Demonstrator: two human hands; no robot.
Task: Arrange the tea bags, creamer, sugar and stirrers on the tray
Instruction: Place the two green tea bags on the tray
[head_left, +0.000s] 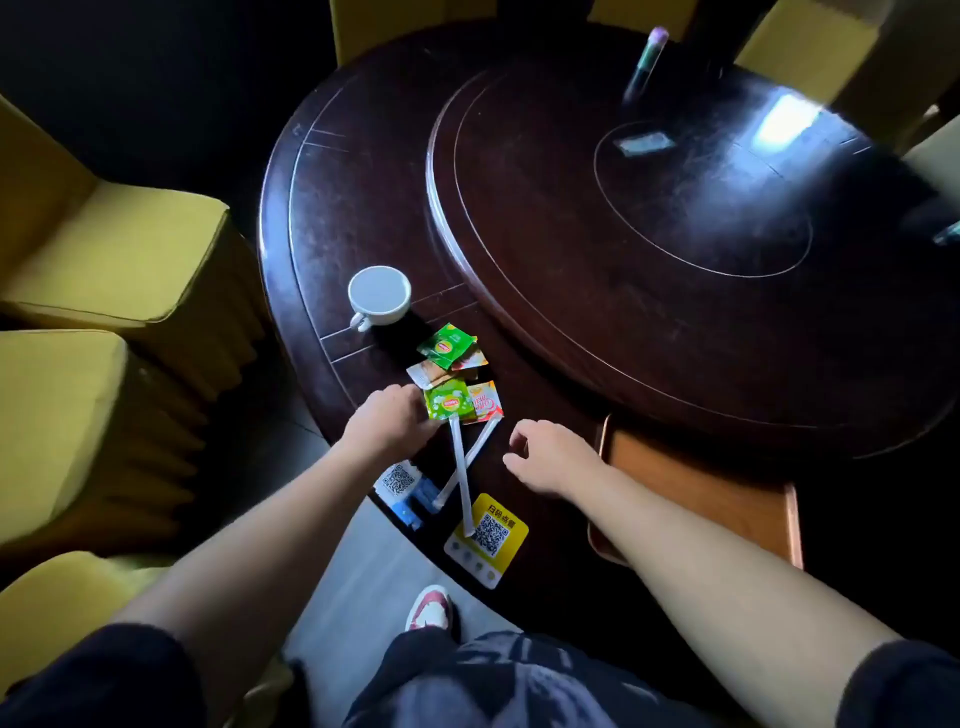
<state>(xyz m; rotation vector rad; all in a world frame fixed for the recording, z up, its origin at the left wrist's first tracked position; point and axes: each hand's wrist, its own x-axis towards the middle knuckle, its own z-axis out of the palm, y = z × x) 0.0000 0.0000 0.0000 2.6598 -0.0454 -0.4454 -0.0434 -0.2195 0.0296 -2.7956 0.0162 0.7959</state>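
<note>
White ceramic cup (379, 293) stands on the dark round wooden counter (353, 197), far L. Step in hand (est.): first pick-up; nothing on tray yet. Left hand (387, 423) reaches fwd, palm down, fingers pinched on green paper tea bag (448, 404). Second green tea bag (447, 345) and orange/white creamer sachets (485, 402) lie touching in same cluster. Two white wrapped stirrers (462, 470) cross just below. Right hand (553, 457) hovers w/ fingers curled apart, empty. Brown rectangular tray (691, 480) sits R, part-tucked under counter edge. Next move needs: lift bag clear, carry R to tray.
</note>
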